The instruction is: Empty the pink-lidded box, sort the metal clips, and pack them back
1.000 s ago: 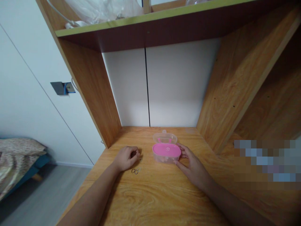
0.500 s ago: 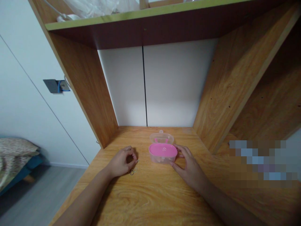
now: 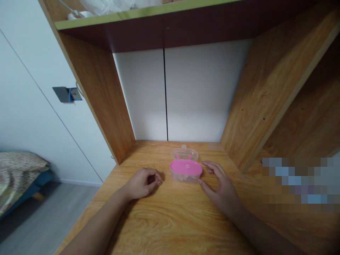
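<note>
A small oval box (image 3: 186,171) with a pink tray and clear walls stands on the wooden desk (image 3: 172,219), its clear lid (image 3: 184,154) folded open behind it. My right hand (image 3: 220,185) lies just right of the box with fingers stretched and apart. Its thumb tip is at the box's near right corner and the other fingers are a little off it. My left hand (image 3: 142,182) rests on the desk left of the box, curled closed. A small metal ring (image 3: 158,183) shows at its fingertips.
Wooden side panels close the desk nook on the left (image 3: 106,106) and right (image 3: 255,106), with a white back wall (image 3: 191,95) and a shelf (image 3: 164,21) overhead. A bed (image 3: 18,177) stands on the floor at far left. A blurred patch covers the right side.
The small rings that lay on the desk by my left hand are gone from the surface, and that hand has closed over them. My right hand's fingers have eased off the box.
</note>
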Tool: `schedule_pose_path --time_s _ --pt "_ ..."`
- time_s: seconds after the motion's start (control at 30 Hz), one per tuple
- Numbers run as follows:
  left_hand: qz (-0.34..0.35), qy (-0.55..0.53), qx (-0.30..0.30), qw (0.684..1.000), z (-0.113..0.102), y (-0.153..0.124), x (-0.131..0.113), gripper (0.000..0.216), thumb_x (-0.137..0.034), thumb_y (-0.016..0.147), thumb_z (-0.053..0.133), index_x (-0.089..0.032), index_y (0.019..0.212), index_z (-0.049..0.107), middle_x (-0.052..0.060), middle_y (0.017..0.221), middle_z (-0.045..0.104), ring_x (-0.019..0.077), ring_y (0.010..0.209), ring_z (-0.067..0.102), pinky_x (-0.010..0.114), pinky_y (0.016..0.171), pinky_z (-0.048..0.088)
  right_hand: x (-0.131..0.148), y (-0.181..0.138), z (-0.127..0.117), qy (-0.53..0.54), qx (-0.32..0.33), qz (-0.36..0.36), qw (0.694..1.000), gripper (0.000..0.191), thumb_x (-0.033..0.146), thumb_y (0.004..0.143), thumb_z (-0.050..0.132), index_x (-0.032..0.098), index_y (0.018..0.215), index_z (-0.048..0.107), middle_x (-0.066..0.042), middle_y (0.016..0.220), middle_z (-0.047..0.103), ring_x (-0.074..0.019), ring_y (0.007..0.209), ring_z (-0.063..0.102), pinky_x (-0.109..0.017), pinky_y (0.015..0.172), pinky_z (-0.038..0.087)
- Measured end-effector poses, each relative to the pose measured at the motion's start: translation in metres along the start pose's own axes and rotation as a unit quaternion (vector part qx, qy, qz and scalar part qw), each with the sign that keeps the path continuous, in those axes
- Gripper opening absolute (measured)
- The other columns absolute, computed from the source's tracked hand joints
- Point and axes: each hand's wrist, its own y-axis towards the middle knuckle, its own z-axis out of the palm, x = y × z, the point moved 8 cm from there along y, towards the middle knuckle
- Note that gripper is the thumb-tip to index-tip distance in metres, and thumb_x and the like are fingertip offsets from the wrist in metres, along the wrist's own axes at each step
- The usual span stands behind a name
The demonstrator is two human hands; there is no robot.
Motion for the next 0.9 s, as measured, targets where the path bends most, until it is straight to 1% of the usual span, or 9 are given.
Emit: schedule_pose_path --time_s 0.1,0.23,0.33,0.43,0.53,0.7,0.73,0.83,0.9 --pt "-0.011 -0.017 -0.009 1.0 -0.006 0.0 0.006 0.018 -0.033 0.086 0.067 -0.016 0.084 0.073 0.005 0.075 0.071 0.0146 0.065 0.062 0.024 0.059 0.046 -0.002 0.0 0.002 0.0 0.01 0.005 1.0 0.045 0.022 0.084 0.061 0.027 0.128 0.053 -0.009 0.127 0.058 -0.0287 0.118 0.057 -0.048 0.102 0.05" --pt "-0.027 -0.057 0.008 0.998 -0.014 -0.001 0.011 0.023 -0.035 0.086 0.069 -0.015 0.094 0.077 0.009 0.084 0.075 0.0172 0.073 0.067 0.026 0.065 0.05 -0.008 0.0 0.003 0.002 0.007 0.016 1.0 0.045 0.024 0.084 0.061 0.026 0.128 0.053 -0.01 0.127 0.057 -0.0293 0.118 0.057 -0.05 0.101 0.051" --pt "-0.059 -0.072 0.034 0.995 -0.019 -0.006 0.016 0.022 -0.035 0.084 0.07 -0.014 0.087 0.078 0.009 0.082 0.076 0.0174 0.071 0.067 0.027 0.064 0.051 -0.011 -0.001 0.002 0.003 0.001 0.017 1.0 0.044 0.025 0.085 0.061 0.025 0.128 0.053 -0.011 0.129 0.057 -0.0296 0.119 0.057 -0.049 0.099 0.052" --pt "-0.091 -0.069 0.079 0.99 -0.019 -0.012 0.019 0.017 -0.031 0.081 0.071 -0.015 0.081 0.077 0.007 0.076 0.075 0.0165 0.066 0.066 0.025 0.061 0.049 -0.012 -0.001 0.002 0.002 -0.002 0.018 1.0 0.043 0.026 0.086 0.061 0.025 0.128 0.053 -0.011 0.129 0.057 -0.0291 0.119 0.057 -0.048 0.097 0.053" --pt "-0.073 -0.056 0.108 0.99 -0.018 -0.015 0.013 0.012 -0.026 0.08 0.07 -0.016 0.078 0.077 0.006 0.078 0.076 0.0163 0.07 0.066 0.024 0.062 0.049 -0.012 -0.001 0.002 0.0 -0.001 0.02 1.0 0.042 0.026 0.086 0.061 0.025 0.128 0.053 -0.011 0.129 0.057 -0.0286 0.119 0.056 -0.047 0.098 0.053" --pt "-0.012 -0.026 0.105 0.994 -0.016 -0.011 -0.001 0.01 -0.023 0.078 0.072 -0.015 0.072 0.075 0.007 0.08 0.073 0.0161 0.076 0.065 0.025 0.07 0.05 -0.012 -0.001 0.0 0.001 -0.007 0.02 1.0 0.043 0.027 0.086 0.062 0.024 0.128 0.054 -0.011 0.129 0.057 -0.0282 0.115 0.059 -0.047 0.097 0.053" --pt "-0.013 -0.018 0.1 0.995 -0.016 -0.01 0.0 0.008 -0.022 0.076 0.073 -0.015 0.075 0.075 0.006 0.08 0.072 0.0157 0.075 0.064 0.024 0.069 0.049 -0.012 -0.001 0.001 0.002 -0.007 0.02 1.0 0.043 0.027 0.086 0.062 0.024 0.128 0.054 -0.011 0.129 0.057 -0.0282 0.115 0.059 -0.047 0.096 0.053" --pt "-0.031 0.001 0.089 0.996 -0.016 -0.01 0.005 0.014 -0.02 0.072 0.076 -0.014 0.085 0.075 0.005 0.083 0.071 0.0148 0.074 0.062 0.023 0.065 0.047 -0.013 -0.001 0.001 0.003 -0.003 0.02 1.0 0.044 0.026 0.086 0.062 0.024 0.129 0.053 -0.01 0.13 0.057 -0.028 0.115 0.059 -0.046 0.095 0.054" --pt "-0.035 0.004 0.094 0.995 -0.015 -0.01 0.007 0.009 -0.019 0.073 0.074 -0.014 0.08 0.075 0.005 0.082 0.071 0.0149 0.074 0.062 0.023 0.064 0.046 -0.013 -0.001 0.002 0.003 -0.003 0.018 1.0 0.044 0.026 0.086 0.062 0.024 0.129 0.054 -0.01 0.13 0.057 -0.028 0.115 0.059 -0.046 0.095 0.054"
